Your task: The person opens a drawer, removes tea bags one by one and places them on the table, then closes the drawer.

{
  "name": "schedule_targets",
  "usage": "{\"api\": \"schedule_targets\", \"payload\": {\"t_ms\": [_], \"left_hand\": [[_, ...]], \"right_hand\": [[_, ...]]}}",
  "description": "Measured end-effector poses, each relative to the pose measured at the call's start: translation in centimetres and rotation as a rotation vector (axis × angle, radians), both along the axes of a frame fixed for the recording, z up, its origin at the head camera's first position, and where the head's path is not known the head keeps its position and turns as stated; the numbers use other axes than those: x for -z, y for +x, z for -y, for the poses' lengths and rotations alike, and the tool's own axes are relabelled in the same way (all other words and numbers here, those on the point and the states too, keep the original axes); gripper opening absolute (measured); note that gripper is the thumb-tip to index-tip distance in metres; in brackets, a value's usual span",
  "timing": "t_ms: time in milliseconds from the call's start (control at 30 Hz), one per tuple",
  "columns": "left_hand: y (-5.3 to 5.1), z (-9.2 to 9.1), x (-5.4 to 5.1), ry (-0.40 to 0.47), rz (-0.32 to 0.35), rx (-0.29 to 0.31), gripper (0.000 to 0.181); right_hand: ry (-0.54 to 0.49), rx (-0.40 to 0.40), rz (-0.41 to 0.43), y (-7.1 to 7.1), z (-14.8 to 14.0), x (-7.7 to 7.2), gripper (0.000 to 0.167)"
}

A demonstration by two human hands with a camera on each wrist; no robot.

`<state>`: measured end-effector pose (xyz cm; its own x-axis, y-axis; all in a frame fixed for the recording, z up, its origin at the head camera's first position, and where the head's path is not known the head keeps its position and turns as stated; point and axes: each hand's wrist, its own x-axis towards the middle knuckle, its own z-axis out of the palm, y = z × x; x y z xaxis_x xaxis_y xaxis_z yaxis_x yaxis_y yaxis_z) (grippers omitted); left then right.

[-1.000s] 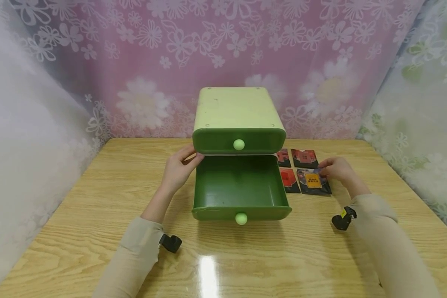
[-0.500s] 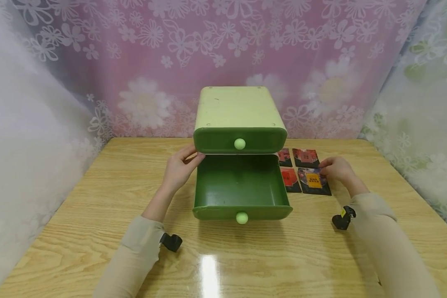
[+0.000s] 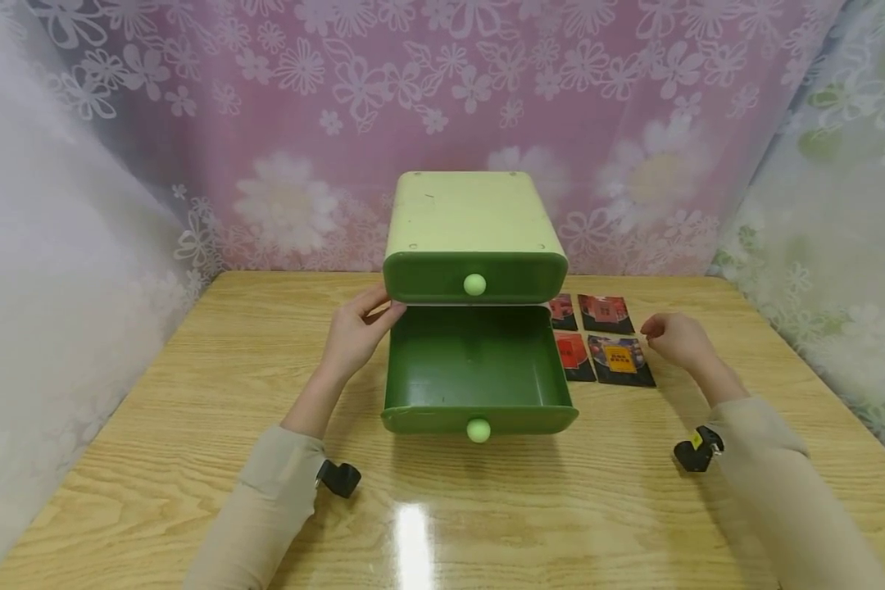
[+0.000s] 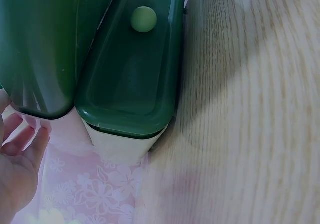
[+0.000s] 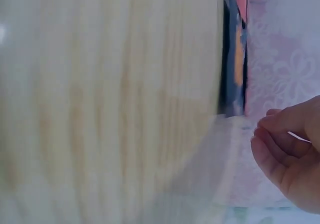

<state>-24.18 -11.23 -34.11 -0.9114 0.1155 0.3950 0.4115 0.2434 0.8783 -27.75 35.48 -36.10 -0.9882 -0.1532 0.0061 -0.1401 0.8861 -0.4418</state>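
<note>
A cabinet with a cream top [image 3: 475, 213] stands mid-table, its top green drawer [image 3: 428, 280] closed. Below that, a green drawer [image 3: 479, 360] is pulled out, its visible inside bare. My left hand [image 3: 352, 340] rests against the cabinet's left side, thumb by the front edge; the left wrist view shows this hand [image 4: 20, 174] with its fingers extended. To the right of the flat packet with an orange label [image 3: 621, 360] is my right hand [image 3: 680, 340], apart from it. In the right wrist view the hand [image 5: 292, 151] has loosely bent fingers and nothing in them.
Beside the orange-labelled packet lie red-and-black packets [image 3: 606, 314], some partly hidden behind the cabinet. In the left wrist view another closed green drawer [image 4: 132, 74] faces out close to the wooden table [image 4: 250, 109]. Flowered curtains [image 3: 288, 106] hang behind and at both sides.
My right hand has let go of the orange-labelled packet's corner and moved slightly right. My left hand and the drawers have stayed in place.
</note>
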Motion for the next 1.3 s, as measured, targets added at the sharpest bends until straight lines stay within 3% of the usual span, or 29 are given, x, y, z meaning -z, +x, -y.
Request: {"api": "schedule_targets", "payload": {"t_ms": [133, 333, 600, 1000, 1067, 1200, 1300], "left_hand": [[0.0, -0.1, 0.1, 0.011, 0.004, 0.001, 0.039], [-0.1, -0.1, 0.1, 0.016, 0.011, -0.009, 0.040], [-0.3, -0.1, 0.2, 0.010, -0.003, -0.012, 0.040], [-0.1, 0.0, 0.2, 0.005, -0.005, -0.017, 0.040], [0.5, -0.2, -0.4, 0.005, 0.003, -0.015, 0.039], [0.5, -0.2, -0.5, 0.004, 0.015, -0.012, 0.039], [-0.1, -0.1, 0.2, 0.004, 0.013, -0.013, 0.039]], "right_hand": [[0.047, -0.030, -0.044, 1.3, 0.4, -0.8, 0.023], [0.032, -0.052, -0.126, 2.8, 1.6, -2.2, 0.021], [0.018, -0.077, -0.155, 5.2, 4.7, -4.1, 0.019], [-0.016, -0.156, -0.243, 8.8, 8.3, -5.1, 0.013], [-0.013, -0.166, -0.280, 9.3, 8.9, -5.3, 0.012], [-0.034, -0.208, -0.379, 10.3, 10.3, -5.7, 0.012], [-0.072, -0.246, -0.455, 11.0, 11.4, -6.1, 0.014]]}}
